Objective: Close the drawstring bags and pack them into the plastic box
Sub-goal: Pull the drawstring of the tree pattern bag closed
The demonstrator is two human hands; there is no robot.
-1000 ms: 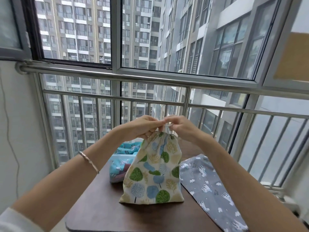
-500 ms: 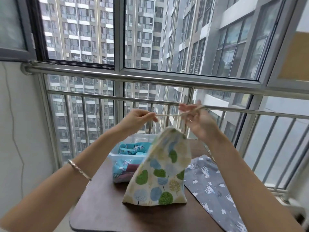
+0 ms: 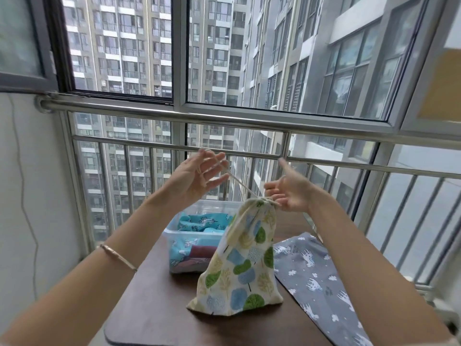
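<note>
Bag stands upright mid-table, bare tabletop on its left.

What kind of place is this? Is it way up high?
Probably an enclosed balcony high up in an apartment block: a steel railing runs along big windows, and tall apartment towers fill the view outside.

The tree-print drawstring bag at centre is cream, scattered with green, blue and pale yellow trees; its drawstring cord is cream too. At lower right, the grey bag carries white animals and small clouds. Inside the clear plastic box, the turquoise bag shows white cartoon animals above a maroon patch. The table is dark brown.
</note>
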